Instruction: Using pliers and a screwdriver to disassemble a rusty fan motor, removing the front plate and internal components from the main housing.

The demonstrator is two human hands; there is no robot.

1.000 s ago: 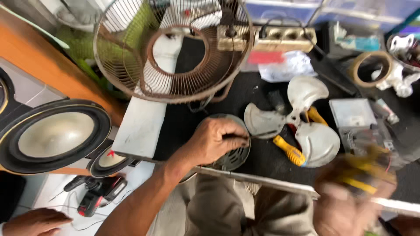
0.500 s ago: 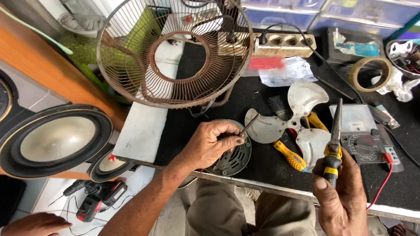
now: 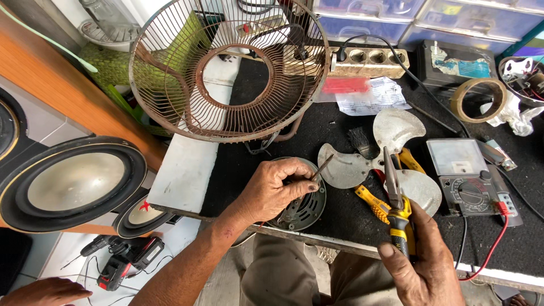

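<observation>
Your left hand [image 3: 275,192] pinches a thin metal shaft [image 3: 322,168] over the round grey vented motor housing [image 3: 303,207] at frame centre, while your right hand [image 3: 422,263], lower right, grips yellow-handled pliers [image 3: 396,207] upright.

1. Round grey motor housing [image 3: 303,207], slotted with vents, lies on the black mat at the bench's front edge.
2. Yellow-and-black-handled pliers [image 3: 396,207] stand upright, jaws up, in front of the fan blade.
</observation>
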